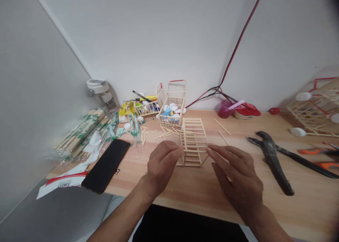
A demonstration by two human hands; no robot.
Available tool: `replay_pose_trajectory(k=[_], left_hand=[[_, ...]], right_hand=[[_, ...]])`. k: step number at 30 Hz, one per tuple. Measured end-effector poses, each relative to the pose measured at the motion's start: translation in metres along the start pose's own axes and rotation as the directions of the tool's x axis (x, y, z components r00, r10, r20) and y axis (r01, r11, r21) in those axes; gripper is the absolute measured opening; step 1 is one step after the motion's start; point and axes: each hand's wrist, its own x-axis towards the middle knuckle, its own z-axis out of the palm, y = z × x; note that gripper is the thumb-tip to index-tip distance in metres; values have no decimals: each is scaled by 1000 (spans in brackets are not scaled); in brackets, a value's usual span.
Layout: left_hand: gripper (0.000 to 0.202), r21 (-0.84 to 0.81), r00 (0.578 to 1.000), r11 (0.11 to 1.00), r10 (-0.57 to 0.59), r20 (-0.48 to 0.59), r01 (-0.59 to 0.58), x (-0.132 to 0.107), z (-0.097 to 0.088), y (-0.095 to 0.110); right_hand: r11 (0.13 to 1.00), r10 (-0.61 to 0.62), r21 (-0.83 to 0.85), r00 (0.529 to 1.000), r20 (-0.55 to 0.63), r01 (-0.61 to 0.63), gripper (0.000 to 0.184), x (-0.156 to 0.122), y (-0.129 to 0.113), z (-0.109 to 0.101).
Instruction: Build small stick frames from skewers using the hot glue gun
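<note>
Table: light wooden table (296, 206) under both hands, reaching beyond them on either side;

Left hand (162, 167): fingers together and slightly curled, tips touching the frame's near left side, no pinch;

Right hand (235, 178): fingers a little spread, tips at the frame's right side, no pinch;

Frame: upright stick frame (194, 141) between the hands;

Right of right hand: black pincers (271, 160), near it;

Left of left hand: bagged chopsticks (84, 132), black smartphone (106, 166);

Ahead of hands: stick basket (172, 107) behind the frame, holding bottle caps (172, 111); loose sticks (222, 126) ahead of the right hand
</note>
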Motion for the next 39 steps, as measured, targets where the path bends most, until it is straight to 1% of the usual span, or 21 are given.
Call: replay_pose_trajectory(k=[3, 8, 13, 15, 18, 20, 22, 24, 26, 28, 30, 31, 32, 33, 34, 39], left_hand=[[24, -1, 1000, 1000, 19, 4, -19, 0, -1, 0], [32, -17, 1000, 1000, 17, 25, -17, 0, -2, 0], [31, -41, 999, 999, 23, 23, -22, -2, -2, -1], [30, -45, 999, 999, 26, 27, -25, -2, -2, -1], [29, -43, 999, 999, 29, 31, -27, -2, -3, -2], [29, -36, 999, 999, 29, 35, -28, -1, -3, -2], [30, -37, 999, 999, 32, 39, -30, -1, -3, -2], [30, -41, 999, 998, 38, 39, -37, 0, -3, -2], [30, -44, 998, 998, 47, 36, -45, 1, -3, -2], [30, -44, 998, 998, 51, 39, -49, 1, -4, -3], [30, -44, 998, 998, 50, 41, -48, 1, -4, -3], [31, -45, 998, 998, 51, 39, -49, 1, -3, -3], [31, -46, 998, 998, 51, 38, -50, 1, -3, -3], [31, -47, 998, 998, 53, 35, -51, 1, -3, -3], [31, -49, 998, 997, 53, 33, -51, 1, -3, -3], [34, -45, 999, 998, 40, 31, -39, 2, -1, -3]], right_hand=[[1000, 0, 9, 1000, -1, 0, 56, 1, 0, 0], [999, 21, 37, 999, 37, -23, 51, 5, 1, 0], [995, 44, 92, 997, 57, -49, 43, 13, 1, -8], [991, 79, 100, 994, 74, -86, 39, 20, 4, -13], [972, 208, 88, 972, 109, -218, 29, 36, 15, -17], [936, 313, 110, 935, 167, -334, 25, 49, 26, -15], [878, 377, 182, 875, 305, -442, 28, 62, 36, -10], [813, 379, 245, 799, 467, -529, 36, 73, 41, -4], [754, 366, 266, 720, 590, -601, 44, 81, 40, 0], [692, 379, 250, 635, 673, -677, 49, 85, 36, 2], [620, 415, 216, 550, 725, -754, 50, 85, 32, 4], [588, 434, 201, 516, 739, -783, 49, 84, 31, 5], [563, 447, 193, 493, 747, -803, 49, 82, 31, 6], [547, 452, 196, 484, 749, -814, 48, 81, 31, 7], [535, 453, 206, 484, 749, -819, 48, 79, 33, 9], [499, 431, 284, 519, 738, -819, 44, 74, 37, 16]])
